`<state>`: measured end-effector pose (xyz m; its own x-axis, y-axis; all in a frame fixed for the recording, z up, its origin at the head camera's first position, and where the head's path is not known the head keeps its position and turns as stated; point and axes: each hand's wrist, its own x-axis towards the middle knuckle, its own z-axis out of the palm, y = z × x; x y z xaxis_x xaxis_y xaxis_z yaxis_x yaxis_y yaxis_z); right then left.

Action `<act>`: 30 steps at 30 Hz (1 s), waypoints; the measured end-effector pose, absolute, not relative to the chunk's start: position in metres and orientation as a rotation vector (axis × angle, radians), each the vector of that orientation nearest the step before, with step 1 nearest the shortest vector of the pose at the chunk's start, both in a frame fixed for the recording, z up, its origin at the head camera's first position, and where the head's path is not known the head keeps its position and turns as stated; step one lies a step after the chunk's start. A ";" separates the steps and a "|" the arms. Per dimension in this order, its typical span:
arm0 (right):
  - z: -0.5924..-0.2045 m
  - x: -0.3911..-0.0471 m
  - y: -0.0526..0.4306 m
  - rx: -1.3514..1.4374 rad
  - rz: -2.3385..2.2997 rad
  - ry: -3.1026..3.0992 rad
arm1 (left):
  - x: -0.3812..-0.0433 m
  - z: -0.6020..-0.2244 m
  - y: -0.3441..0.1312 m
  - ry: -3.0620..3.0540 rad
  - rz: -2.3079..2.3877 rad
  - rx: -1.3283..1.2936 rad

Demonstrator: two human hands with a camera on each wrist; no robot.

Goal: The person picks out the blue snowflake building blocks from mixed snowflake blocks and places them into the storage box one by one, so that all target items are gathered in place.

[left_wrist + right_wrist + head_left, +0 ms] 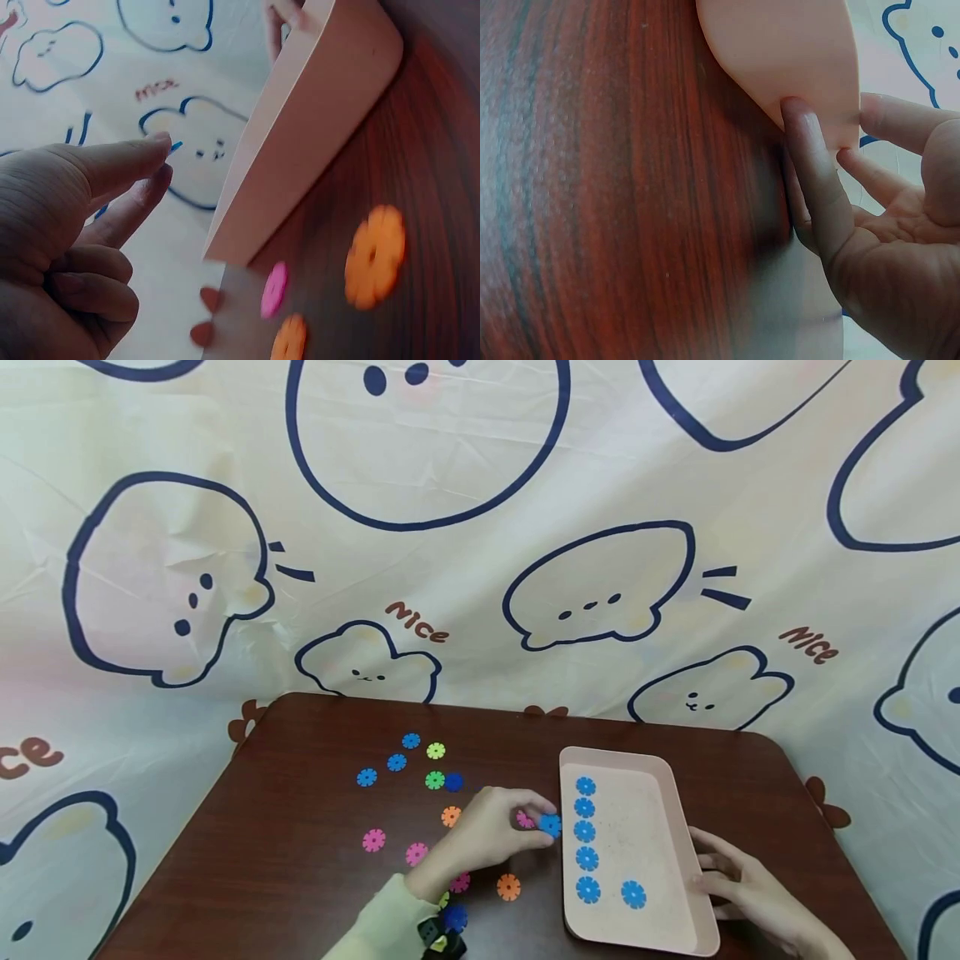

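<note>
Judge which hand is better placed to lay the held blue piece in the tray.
Likely the left hand: it pinches that blue piece just beside the tray. The right hand touches the tray's opposite side and holds no piece.

Brown "Nice" lettering repeats on the patterned cloth.

The person's left hand pinches a small, thin blue piece, seen edge-on, near a pale pink, smooth-walled tray. Two orange notched discs and one pink disc lie on the reddish-brown wood-grain table; behind hangs white cloth with blue-outlined cartoon figures.
</note>
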<state>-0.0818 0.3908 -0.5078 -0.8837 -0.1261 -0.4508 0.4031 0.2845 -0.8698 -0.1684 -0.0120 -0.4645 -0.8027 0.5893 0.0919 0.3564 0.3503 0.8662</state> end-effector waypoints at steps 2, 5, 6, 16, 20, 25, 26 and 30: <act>-0.507 -0.082 0.390 0.250 -1.633 2.126 | -0.168 -0.464 0.001 2.371 1.420 0.875; -0.506 -0.082 0.390 0.256 -1.623 2.136 | -0.167 -0.465 0.020 2.369 1.388 0.928; -0.506 -0.083 0.390 0.256 -1.624 2.135 | -0.166 -0.466 0.026 2.363 1.380 0.938; -0.508 -0.083 0.390 0.257 -1.612 2.143 | -0.163 -0.472 0.078 2.346 1.276 0.892; -0.508 -0.084 0.390 0.257 -1.608 2.137 | -0.160 -0.479 0.093 2.333 1.224 0.883; -0.508 -0.084 0.390 0.240 -1.622 2.124 | -0.159 -0.486 0.104 2.398 1.105 0.919; -0.507 -0.084 0.389 0.242 -1.622 2.124 | -0.159 -0.486 0.106 2.422 1.070 0.925; -0.506 -0.083 0.389 0.256 -1.616 2.131 | -0.158 -0.488 0.113 2.517 0.930 0.943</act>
<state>-0.0833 0.3889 -0.5063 -0.8813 -0.1203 -0.4570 0.4076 0.2958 -0.8639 -0.1584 0.1129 -0.4877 -0.7408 0.6701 -0.0471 0.4783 0.5754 0.6635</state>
